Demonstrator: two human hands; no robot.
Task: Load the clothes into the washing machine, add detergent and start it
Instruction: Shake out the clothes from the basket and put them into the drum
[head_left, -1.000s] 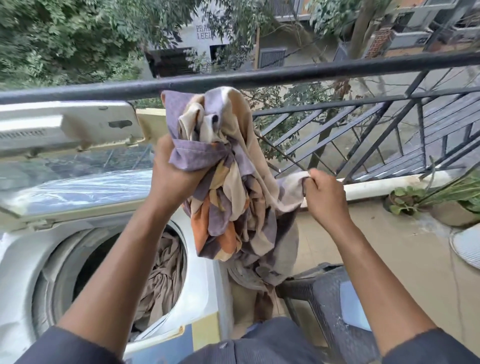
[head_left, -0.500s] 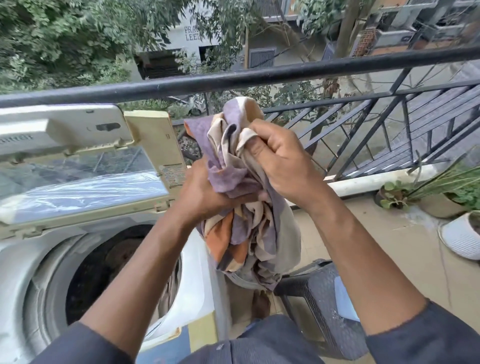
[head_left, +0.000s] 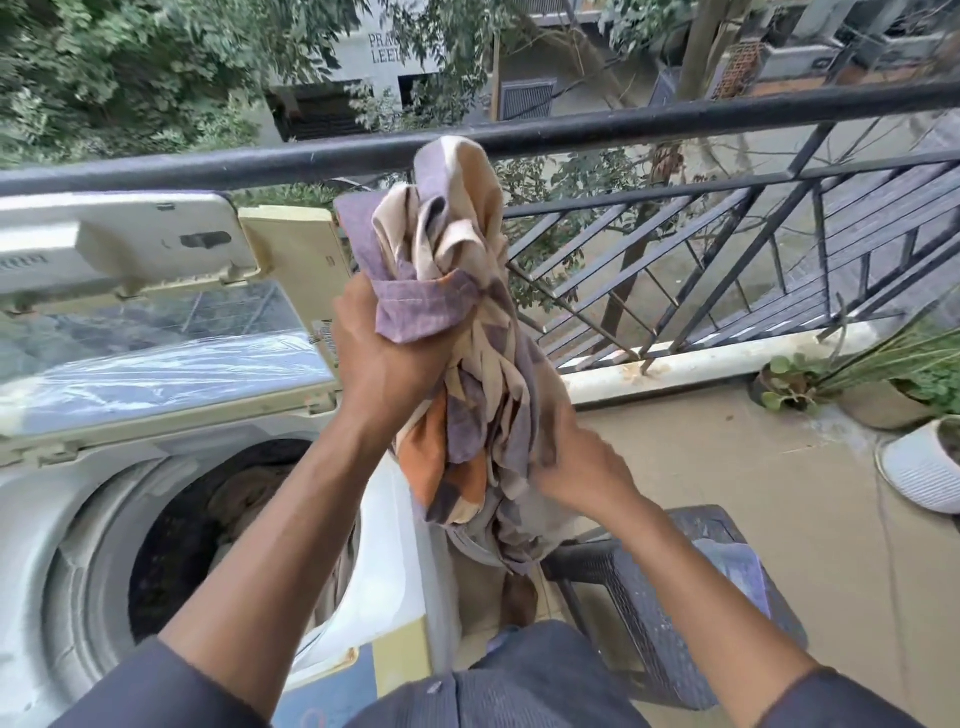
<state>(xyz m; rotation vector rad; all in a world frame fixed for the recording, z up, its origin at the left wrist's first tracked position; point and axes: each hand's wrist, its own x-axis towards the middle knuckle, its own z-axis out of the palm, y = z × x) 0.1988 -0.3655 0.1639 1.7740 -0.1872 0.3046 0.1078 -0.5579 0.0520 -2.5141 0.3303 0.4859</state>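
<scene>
A bunched cloth (head_left: 467, 332) patterned in purple, beige and orange hangs in the air to the right of the white top-loading washing machine (head_left: 395, 561). My left hand (head_left: 384, 364) grips it near the top. My right hand (head_left: 576, 467), blurred, holds the lower part of the bundle. The machine's lid (head_left: 145, 332) stands raised, and the drum (head_left: 218, 530) shows brownish clothes inside. The cloth's lower end dangles beside the machine's right wall, above the floor. No detergent is in view.
A dark woven plastic stool (head_left: 675, 603) stands just right of the machine, under the cloth. A black metal balcony railing (head_left: 623, 124) runs across behind. Potted plants (head_left: 883, 384) and a white ribbed pot (head_left: 924, 467) sit at the right on the tan floor.
My right hand has dropped from the top of the bundle to its lower part. My left hand keeps its grip and the cloth has been lifted slightly higher.
</scene>
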